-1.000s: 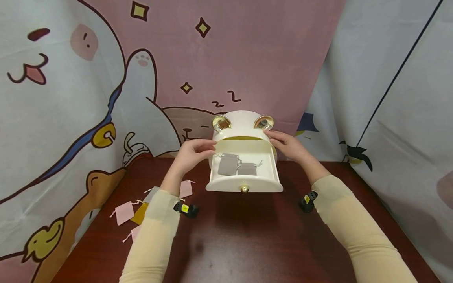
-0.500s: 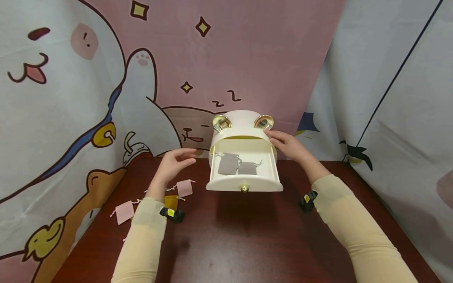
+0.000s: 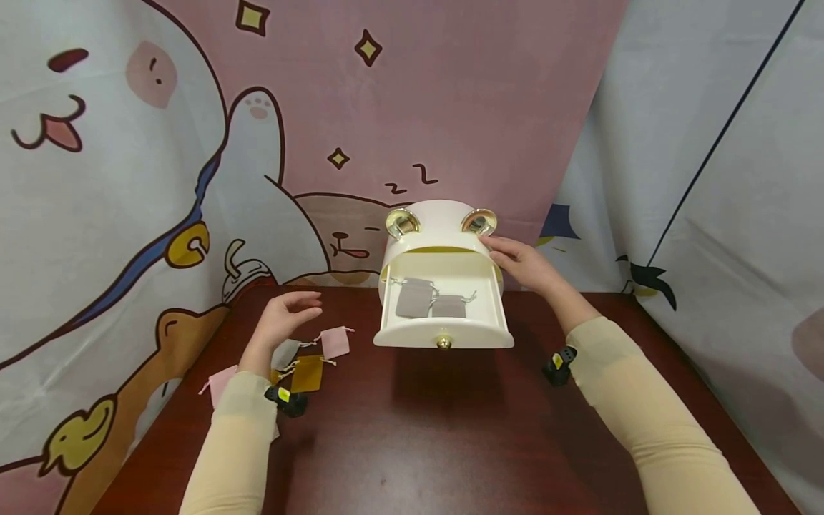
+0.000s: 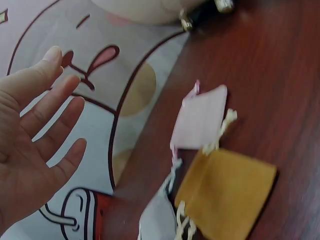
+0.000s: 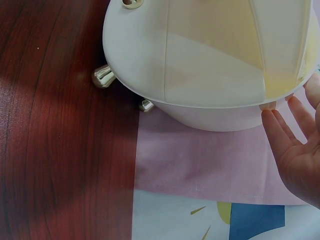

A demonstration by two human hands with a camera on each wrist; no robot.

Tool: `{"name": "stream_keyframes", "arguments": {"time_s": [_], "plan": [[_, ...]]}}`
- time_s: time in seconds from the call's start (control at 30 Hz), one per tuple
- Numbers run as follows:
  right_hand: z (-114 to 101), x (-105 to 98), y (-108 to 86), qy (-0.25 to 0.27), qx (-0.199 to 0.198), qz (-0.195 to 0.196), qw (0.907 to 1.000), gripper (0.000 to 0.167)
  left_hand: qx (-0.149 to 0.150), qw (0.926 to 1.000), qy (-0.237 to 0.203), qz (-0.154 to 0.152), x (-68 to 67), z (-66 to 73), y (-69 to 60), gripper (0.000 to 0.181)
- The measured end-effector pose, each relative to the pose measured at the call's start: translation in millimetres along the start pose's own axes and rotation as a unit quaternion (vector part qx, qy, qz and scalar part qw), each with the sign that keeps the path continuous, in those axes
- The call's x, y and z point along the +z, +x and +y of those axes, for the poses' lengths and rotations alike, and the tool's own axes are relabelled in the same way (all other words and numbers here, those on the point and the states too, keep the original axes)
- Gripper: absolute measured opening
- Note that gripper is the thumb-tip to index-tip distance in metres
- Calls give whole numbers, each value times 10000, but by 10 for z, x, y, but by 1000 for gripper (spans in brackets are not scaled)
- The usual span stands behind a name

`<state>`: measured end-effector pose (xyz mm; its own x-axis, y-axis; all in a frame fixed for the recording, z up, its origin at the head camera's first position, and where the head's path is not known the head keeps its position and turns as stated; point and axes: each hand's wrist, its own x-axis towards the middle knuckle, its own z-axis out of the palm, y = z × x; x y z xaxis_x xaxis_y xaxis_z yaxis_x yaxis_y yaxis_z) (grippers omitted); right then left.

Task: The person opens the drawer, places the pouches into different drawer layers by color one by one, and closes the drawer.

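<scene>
A white box with gold trim stands at the table's back, its drawer pulled out. Two grey pouches, one larger and one smaller, lie inside the drawer. My right hand touches the box's right side with relaxed fingers; the right wrist view shows the fingertips at the edge of the box. My left hand, empty with loose fingers, hovers above the pouches on the left. Near it lie a pink pouch, a mustard pouch and a pale grey pouch.
Another pink pouch lies farther left, partly covered by the left sleeve. The dark red-brown table extends in front of the box. A printed cloth hangs behind, and a pale one at the right.
My left hand has left the drawer's left side and moved left and toward me, over the pouches. The mustard pouch has come into view from under the sleeve. My right hand has stayed put.
</scene>
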<state>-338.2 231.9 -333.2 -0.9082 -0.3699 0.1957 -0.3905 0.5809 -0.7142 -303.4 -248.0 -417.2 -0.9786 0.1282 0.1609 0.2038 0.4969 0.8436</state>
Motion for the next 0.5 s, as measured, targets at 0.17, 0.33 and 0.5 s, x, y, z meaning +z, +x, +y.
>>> {"name": "stream_keyframes", "arguments": {"time_s": [0.17, 0.33, 0.5], "plan": [[-18, 2, -2, 58, 18, -5, 10000, 47, -87, 9998, 199, -37, -83, -135, -36, 41], [-9, 5, 6, 26, 20, -4, 10000, 47, -375, 9988, 292, -83, -151, -233, -102, 44], [-2, 1, 9, 83, -7, -9, 10000, 47, -521, 9977, 425, 3, -187, -343, -153, 45]]}}
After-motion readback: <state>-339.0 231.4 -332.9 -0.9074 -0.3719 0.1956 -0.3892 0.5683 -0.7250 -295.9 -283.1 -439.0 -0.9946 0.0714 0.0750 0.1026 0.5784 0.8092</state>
